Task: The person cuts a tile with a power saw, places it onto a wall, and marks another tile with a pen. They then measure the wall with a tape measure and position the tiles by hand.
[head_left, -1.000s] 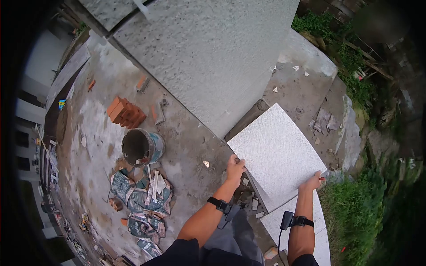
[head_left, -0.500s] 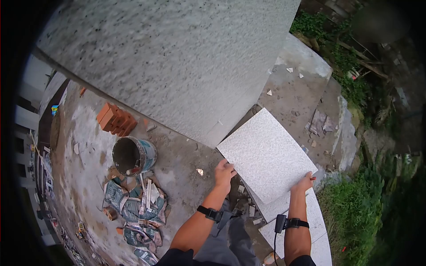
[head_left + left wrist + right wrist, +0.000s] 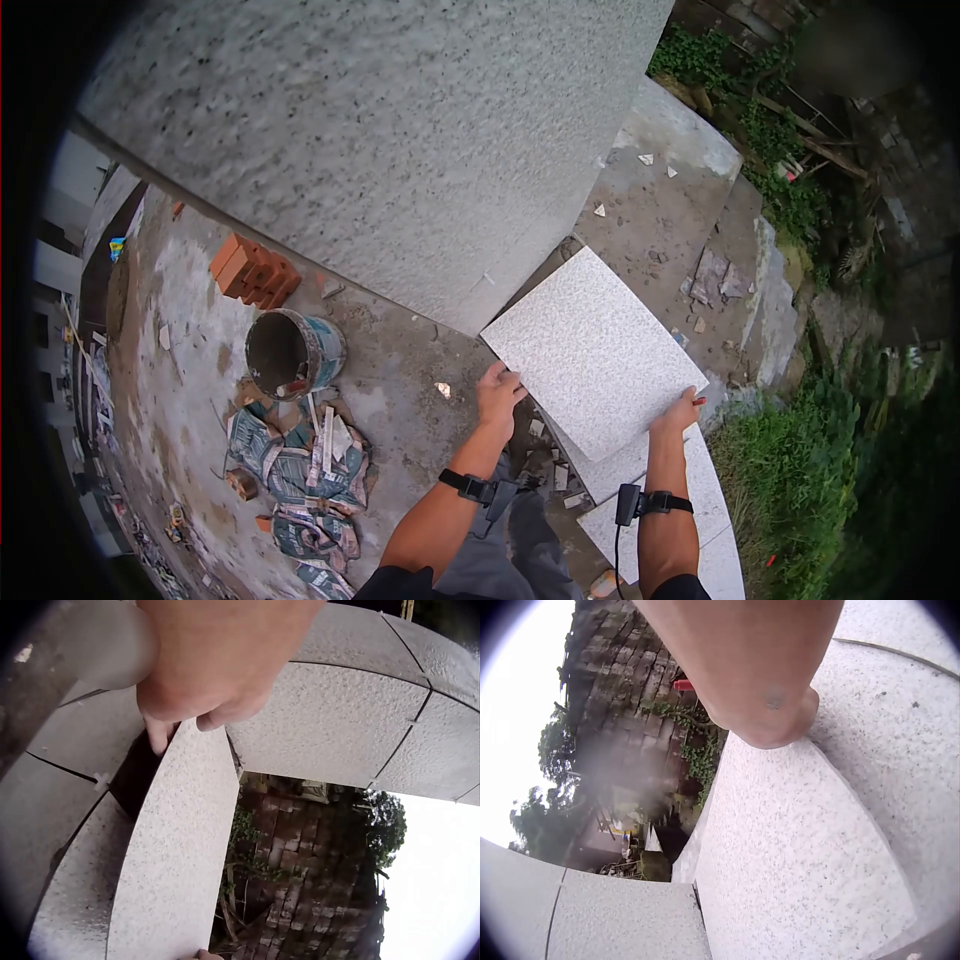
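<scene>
A speckled white tile [image 3: 595,350] lies between both hands at the foot of a tiled wall [image 3: 420,150], partly over laid tiles [image 3: 690,500]. My left hand [image 3: 497,395] grips its left edge. In the left wrist view the left hand [image 3: 217,667] has a finger behind the tile [image 3: 180,825], in a dark gap beside the laid tiles. My right hand [image 3: 680,408] holds the opposite edge near a corner, and a small red-tipped stick [image 3: 700,401] juts out from that hand. From the right wrist view, its fingers are mostly hidden behind the back of the hand [image 3: 772,690].
Left on the concrete stand a stack of red bricks [image 3: 252,272], a bucket [image 3: 325,352] and crumpled cement bags [image 3: 300,480]. Tile scraps [image 3: 560,475] lie by the legs. Grass [image 3: 790,480] borders the right side; white chips [image 3: 600,210] dot the ledge beyond.
The head view has shifted, so the wall fills more of it. Both hands keep their hold on the tile, which appears slightly left of its earlier place in the picture.
</scene>
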Tool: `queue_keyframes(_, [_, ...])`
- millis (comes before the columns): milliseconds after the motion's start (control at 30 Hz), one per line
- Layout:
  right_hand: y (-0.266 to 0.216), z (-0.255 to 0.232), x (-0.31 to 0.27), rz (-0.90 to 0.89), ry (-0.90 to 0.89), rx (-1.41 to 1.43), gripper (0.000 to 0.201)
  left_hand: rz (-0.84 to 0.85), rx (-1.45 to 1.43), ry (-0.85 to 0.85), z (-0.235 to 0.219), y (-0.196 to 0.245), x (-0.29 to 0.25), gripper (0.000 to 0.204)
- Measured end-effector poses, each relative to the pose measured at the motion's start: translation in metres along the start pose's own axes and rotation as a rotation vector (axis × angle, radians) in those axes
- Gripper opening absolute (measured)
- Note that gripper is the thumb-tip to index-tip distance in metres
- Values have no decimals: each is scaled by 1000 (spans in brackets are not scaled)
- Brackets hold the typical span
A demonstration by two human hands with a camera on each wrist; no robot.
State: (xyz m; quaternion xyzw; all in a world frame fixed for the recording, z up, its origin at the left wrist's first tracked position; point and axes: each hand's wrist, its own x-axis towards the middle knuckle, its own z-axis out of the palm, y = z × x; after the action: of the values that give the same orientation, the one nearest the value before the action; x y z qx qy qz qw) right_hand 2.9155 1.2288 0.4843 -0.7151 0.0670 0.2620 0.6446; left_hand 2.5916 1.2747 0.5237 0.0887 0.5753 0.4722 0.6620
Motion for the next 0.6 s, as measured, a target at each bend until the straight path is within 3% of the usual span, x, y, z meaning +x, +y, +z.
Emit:
queue_keyframes(200, [-9, 5, -12, -48, 0, 11, 29, -11, -23, -18, -2, -2, 1, 53])
queue_keyframes(333, [-15, 4, -14, -40, -9, -34, 37, -4, -36, -19, 0, 1, -3, 57])
queue_keyframes(433, [-14, -3, -16, -30, 6, -136, 31, -7, 2, -2, 2, 4, -9, 50])
queue_keyframes(500, [-12, -13, -8, -127, -80, -289, 24, 0, -22, -23, -2, 0, -7, 51])
queue_keyframes(600, [-18, -21, -10, -157, -102, -453, 34, 2, -47, -17, -1, -5, -8, 54])
